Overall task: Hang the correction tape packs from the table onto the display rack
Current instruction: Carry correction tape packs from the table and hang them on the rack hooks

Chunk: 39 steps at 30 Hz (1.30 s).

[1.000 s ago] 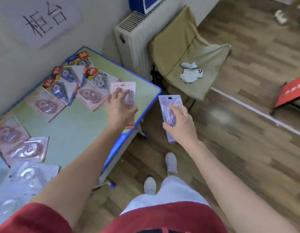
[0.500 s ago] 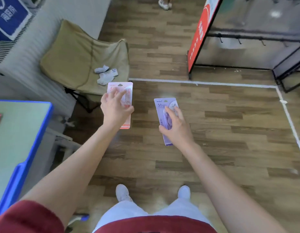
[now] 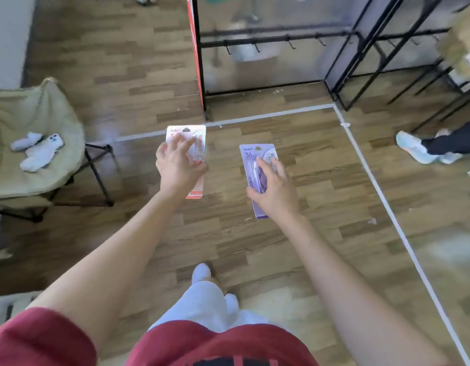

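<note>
My left hand (image 3: 179, 167) grips a pink correction tape pack (image 3: 195, 143), fingers spread across its face; my right hand (image 3: 272, 190) pinches a purple pack (image 3: 252, 157).

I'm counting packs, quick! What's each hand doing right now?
Left hand: holds the pink pack.
Right hand: holds the purple pack.

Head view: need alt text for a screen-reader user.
A person's left hand holds a pink correction tape pack and the right hand a purple correction tape pack, both above a wooden floor. Ahead stands a black display rack, its visible hooks bare; a folding chair sits at left.
</note>
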Each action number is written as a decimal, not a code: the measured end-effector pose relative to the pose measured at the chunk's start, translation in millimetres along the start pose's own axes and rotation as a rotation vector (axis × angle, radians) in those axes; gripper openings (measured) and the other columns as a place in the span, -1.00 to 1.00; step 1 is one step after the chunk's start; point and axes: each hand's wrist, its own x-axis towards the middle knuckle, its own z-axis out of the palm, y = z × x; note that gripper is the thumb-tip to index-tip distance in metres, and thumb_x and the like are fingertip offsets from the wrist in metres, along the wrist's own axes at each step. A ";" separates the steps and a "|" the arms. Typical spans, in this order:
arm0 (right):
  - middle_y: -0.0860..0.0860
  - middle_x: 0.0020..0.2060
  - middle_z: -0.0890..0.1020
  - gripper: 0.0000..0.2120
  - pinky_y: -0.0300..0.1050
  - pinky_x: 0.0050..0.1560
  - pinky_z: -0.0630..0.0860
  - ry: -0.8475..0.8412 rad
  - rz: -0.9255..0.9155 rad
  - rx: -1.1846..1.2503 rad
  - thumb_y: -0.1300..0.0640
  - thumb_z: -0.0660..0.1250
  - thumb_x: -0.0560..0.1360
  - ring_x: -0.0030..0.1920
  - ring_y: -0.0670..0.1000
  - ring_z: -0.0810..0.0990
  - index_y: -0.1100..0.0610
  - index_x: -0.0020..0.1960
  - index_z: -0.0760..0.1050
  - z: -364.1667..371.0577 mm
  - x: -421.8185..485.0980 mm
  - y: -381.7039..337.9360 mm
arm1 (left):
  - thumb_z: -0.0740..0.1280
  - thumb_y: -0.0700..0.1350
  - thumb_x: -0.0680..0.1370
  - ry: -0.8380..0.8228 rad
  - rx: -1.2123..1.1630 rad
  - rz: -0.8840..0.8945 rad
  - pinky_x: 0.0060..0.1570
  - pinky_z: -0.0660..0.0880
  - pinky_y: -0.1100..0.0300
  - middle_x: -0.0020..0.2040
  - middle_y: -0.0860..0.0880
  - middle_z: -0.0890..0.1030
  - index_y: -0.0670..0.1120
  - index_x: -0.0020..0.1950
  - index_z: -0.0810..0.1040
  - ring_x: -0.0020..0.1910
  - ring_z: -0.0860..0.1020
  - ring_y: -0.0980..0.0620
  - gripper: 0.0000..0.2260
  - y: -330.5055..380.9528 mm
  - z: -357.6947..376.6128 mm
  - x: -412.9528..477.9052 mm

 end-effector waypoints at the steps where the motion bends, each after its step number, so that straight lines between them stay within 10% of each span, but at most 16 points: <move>1: 0.01 0.50 0.12 -0.37 -0.05 0.27 0.33 0.011 0.014 -0.002 0.02 0.35 0.47 0.37 0.13 0.28 -0.06 0.49 0.21 -8.8 11.5 7.4 | 0.39 -0.14 0.45 -0.006 0.000 0.015 0.37 0.08 0.05 0.48 0.04 0.26 0.03 0.39 0.43 0.44 0.13 -0.19 -0.50 12.8 8.6 11.0; 39: 0.08 0.50 0.16 -0.39 0.07 0.27 0.34 0.338 -0.351 -0.050 0.02 0.36 0.47 0.41 0.18 0.24 0.01 0.47 0.25 -403.4 628.8 108.5 | 0.44 -0.16 0.40 0.420 -0.066 0.257 0.32 0.10 0.08 0.46 -0.04 0.33 0.03 0.35 0.48 0.40 0.19 -0.20 -0.48 451.0 185.4 542.1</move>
